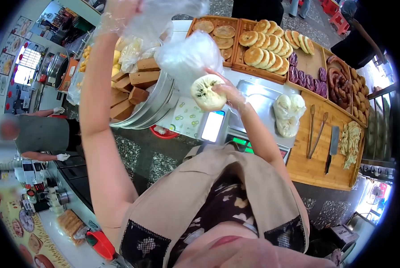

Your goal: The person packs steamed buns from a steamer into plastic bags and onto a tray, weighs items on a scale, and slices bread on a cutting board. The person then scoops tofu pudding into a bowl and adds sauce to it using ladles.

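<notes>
My right hand [227, 89] grips a round pale bun [208, 92] with dark filling showing at its centre. A translucent plastic bag [191, 56] billows just above the bun, touching my right fingers. My left arm reaches up to the top edge, where my left hand [123, 15] is blurred and partly cut off. Clear plastic [168, 11] lies against that hand, and its fingers cannot be made out. Below my right wrist is a metal scale tray [259, 96]. Two bagged white buns [289, 114] rest at the tray's right side.
A steamer [157, 100] with brown blocks stands on the left. Wooden trays [240, 62] hold flat breads, purple rolls and sausages. Tongs [317, 134] and a cleaver [333, 147] lie on a board [298, 165]. A phone [213, 126] is below the bun. A co-worker [43, 133] stands far left.
</notes>
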